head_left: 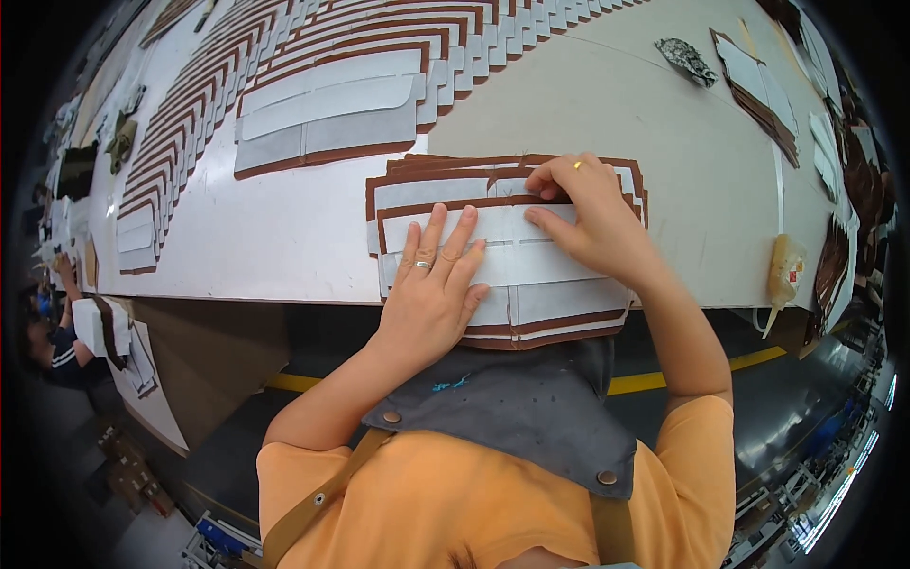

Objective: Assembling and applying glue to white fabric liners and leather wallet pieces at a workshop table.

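A brown-edged white panel (559,260) lies on top of a loose stack of similar pieces, its near end overhanging the table's front edge. My left hand (428,284) rests flat on the left part of this panel, fingers spread. Curled over the panel's far edge is my right hand (592,213), thumb on the white face and bent fingers at the brown border. The fingertips partly hide what they grip. Beneath, the lower panels (408,194) stick out at the far side and both ends. A seam runs down the middle of the top panel.
Long overlapping rows of matching panels (327,102) cover the table's far left. On the right are a glue bottle (786,272), a crumpled patterned wad (685,61) and another panel stack (755,90). A person (66,332) works beyond the left table end.
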